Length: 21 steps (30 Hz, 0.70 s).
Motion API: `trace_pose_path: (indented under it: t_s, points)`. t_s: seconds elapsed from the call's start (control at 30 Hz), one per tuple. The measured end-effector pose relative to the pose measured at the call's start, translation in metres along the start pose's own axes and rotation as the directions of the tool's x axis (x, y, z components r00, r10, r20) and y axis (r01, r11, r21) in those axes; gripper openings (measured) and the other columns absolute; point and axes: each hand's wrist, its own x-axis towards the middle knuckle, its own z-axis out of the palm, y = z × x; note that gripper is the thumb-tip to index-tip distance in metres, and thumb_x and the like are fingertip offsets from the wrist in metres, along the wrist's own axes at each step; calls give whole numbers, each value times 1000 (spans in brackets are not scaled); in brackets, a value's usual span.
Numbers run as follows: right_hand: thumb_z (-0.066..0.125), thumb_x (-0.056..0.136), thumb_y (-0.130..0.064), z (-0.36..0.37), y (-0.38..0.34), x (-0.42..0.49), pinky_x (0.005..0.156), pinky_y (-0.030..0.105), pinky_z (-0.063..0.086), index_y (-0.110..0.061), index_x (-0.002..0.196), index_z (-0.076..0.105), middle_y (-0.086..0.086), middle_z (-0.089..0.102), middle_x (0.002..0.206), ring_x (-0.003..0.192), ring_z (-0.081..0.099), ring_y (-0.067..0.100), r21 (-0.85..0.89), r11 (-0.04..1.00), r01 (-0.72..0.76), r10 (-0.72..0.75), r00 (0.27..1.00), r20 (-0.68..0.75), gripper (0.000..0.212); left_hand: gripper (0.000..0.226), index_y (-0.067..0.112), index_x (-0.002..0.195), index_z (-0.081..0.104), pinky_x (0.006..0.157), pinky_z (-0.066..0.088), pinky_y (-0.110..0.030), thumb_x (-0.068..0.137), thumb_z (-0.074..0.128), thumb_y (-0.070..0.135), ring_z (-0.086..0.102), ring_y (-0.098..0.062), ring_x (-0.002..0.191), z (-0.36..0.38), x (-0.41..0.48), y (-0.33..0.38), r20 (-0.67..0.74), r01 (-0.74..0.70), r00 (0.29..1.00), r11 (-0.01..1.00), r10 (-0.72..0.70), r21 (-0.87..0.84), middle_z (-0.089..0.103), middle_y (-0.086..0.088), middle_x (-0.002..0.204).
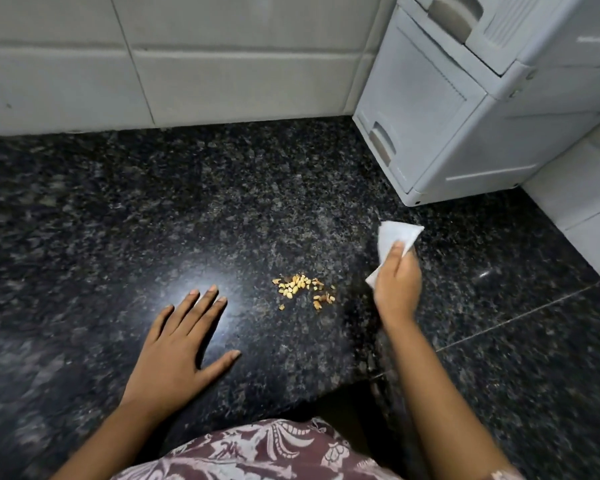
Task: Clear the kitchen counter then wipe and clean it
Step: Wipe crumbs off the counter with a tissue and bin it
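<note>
Looks like the wiping stage. Pinches a folded white tissue (392,233) in the right hand (397,282), fingers curled round its lower part, just right of a small heap of yellowish crumbs (303,289) lying on the black granite counter (187,202). Rests the left hand (184,344) flat on the stone left of the crumbs, fingers straight and spread, holding nothing. Probably calls next for drawing the tissue leftward through the crumbs, gathering them toward the flat left palm or the front edge; needs a low, light stroke, since loose bits could skid on the polished surface. Cannot tell whether the tissue touches the counter or hovers just above it, being blurred there. Cannot tell what the crumbs are, nut or seed pieces perhaps. Shows only part of a white appliance (447,116) in the back right corner, cut off at the top and right, purpose unclear. Hides part of the front edge behind a patterned garment (274,452); leaves the rest of the counter out of frame, so no saying whether more things wait to be cleared.
</note>
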Motion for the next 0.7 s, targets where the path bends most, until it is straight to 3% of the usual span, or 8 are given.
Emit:
trace_pose_path:
  t_s: [0.1,0.2,0.33,0.43,0.5,0.53,0.6,0.7]
  points:
    - [17,97,-40,12,22,48,104,52,34,4,129,49,24,54,128,122,48,40,-253,965,68,-26,985,169,63,78,36,152,16,118,3,-33,86,34,74,6,-7,147,-1,0,1,-16,7,1000,1000,-7,-23,12,16,159]
    - [19,104,-31,37,23,62,119,46,6,-4,148,25,14,22,157,146,12,33,-392,897,203,-38,920,389,53,76,37,151,19,118,3,-32,86,37,73,8,-6,147,-2,0,2,-23,14,1000,999,-15,-42,14,16,159]
    - [25,105,-29,50,-5,15,120,32,4,-7,151,17,11,15,158,147,9,25,-71,941,330,-220,760,612,52,76,37,150,23,118,5,-32,86,40,72,10,-6,147,-1,0,2,-32,16,999,998,-18,-57,15,17,158]
    - [28,100,-38,43,-7,-23,107,33,33,-11,134,48,5,53,136,126,46,14,196,920,340,-368,569,735,48,75,37,150,22,118,7,-34,86,39,73,9,-7,147,0,0,1,-42,18,999,998,-21,-62,15,18,158]
    - [28,95,-53,40,-5,-11,83,32,40,-13,105,60,-1,61,98,92,56,11,277,937,214,-348,654,672,53,75,38,150,22,118,8,-35,86,38,74,9,-7,147,0,0,1,-50,14,999,998,-17,-67,15,18,158]
    - [27,93,-60,42,-6,3,84,35,42,-7,108,60,4,61,100,94,57,18,276,941,194,-329,708,624,64,75,38,150,22,118,9,-36,86,37,74,9,-6,147,1,0,1,-56,16,998,997,-20,-71,15,18,158]
    - [26,95,-55,50,-9,32,100,46,42,-1,125,53,16,59,121,116,53,31,210,940,270,-341,701,627,67,74,39,150,22,118,9,-36,86,37,74,8,-5,147,0,0,1,-61,18,998,997,-23,-81,14,19,158]
    - [32,102,-33,72,-21,48,115,39,27,-6,137,46,15,48,141,134,40,29,179,876,448,-382,417,825,46,73,39,150,22,118,8,-36,87,37,74,7,-5,147,-1,0,2,-66,17,998,997,-23,-81,13,20,158]
